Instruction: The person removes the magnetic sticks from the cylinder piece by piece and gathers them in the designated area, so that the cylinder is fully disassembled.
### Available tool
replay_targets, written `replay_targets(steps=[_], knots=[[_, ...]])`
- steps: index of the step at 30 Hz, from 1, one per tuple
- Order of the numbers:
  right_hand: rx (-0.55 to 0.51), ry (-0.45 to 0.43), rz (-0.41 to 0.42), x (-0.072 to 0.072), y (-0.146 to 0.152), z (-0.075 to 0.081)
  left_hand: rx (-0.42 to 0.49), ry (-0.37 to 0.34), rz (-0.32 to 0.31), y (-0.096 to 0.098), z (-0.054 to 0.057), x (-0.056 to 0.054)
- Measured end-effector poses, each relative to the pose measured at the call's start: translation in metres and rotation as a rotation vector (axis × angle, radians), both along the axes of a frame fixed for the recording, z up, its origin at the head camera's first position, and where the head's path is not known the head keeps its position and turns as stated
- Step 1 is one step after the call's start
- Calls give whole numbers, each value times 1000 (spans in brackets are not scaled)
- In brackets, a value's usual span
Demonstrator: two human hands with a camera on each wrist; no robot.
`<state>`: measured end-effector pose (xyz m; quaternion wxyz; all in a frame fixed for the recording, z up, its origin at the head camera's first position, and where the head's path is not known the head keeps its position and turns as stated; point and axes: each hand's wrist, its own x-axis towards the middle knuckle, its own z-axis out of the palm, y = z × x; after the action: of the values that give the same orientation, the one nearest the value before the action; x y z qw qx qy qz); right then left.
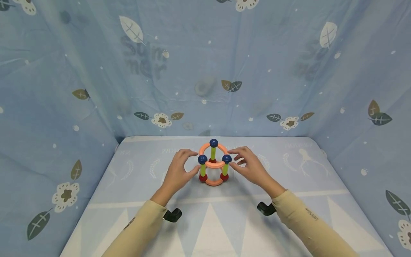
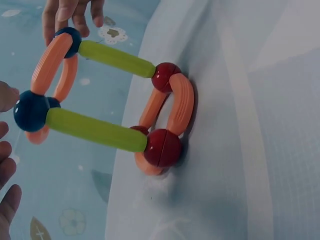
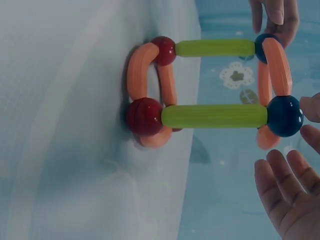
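Note:
A stick-and-ball building toy frame [image 1: 214,165] stands upright on the table. Red balls [image 3: 144,117] and curved orange sticks [image 2: 181,105] form its lower ring. Straight lime-green sticks [image 3: 215,116] rise from there to blue balls [image 2: 31,110], joined by more orange curves in an upper ring. My left hand [image 1: 178,171] is at the left side, its thumb tip right at the front-left blue ball and its fingers spread. From the right, my right hand [image 1: 251,167] has its thumb tip against the front-right blue ball [image 1: 226,159], with the other fingers loosely extended.
A pale patterned cloth covers the table [image 1: 212,214]. Blue printed curtains [image 1: 192,71] hang behind it and along both sides. Dark wrist-worn devices [image 1: 172,215] project from under both sleeves, low over the table.

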<state>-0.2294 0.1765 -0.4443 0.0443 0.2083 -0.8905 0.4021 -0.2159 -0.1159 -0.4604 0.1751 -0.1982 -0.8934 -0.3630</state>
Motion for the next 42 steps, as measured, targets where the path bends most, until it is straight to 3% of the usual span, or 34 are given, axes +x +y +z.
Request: replay_targets(steps=[15,22,33,42], knots=[[-74,18,50,-3,-11,-7,42,49,-157,32,-3,-8],[-89,61,75,-3,-11,-8,56,129,-219,42,-9,-12],[-92,70,77,-5,-12,-11,33,170,-243,49,-14,-15],[-89,45,63,-4,-12,-9,43,123,-224,49,-15,-14]])
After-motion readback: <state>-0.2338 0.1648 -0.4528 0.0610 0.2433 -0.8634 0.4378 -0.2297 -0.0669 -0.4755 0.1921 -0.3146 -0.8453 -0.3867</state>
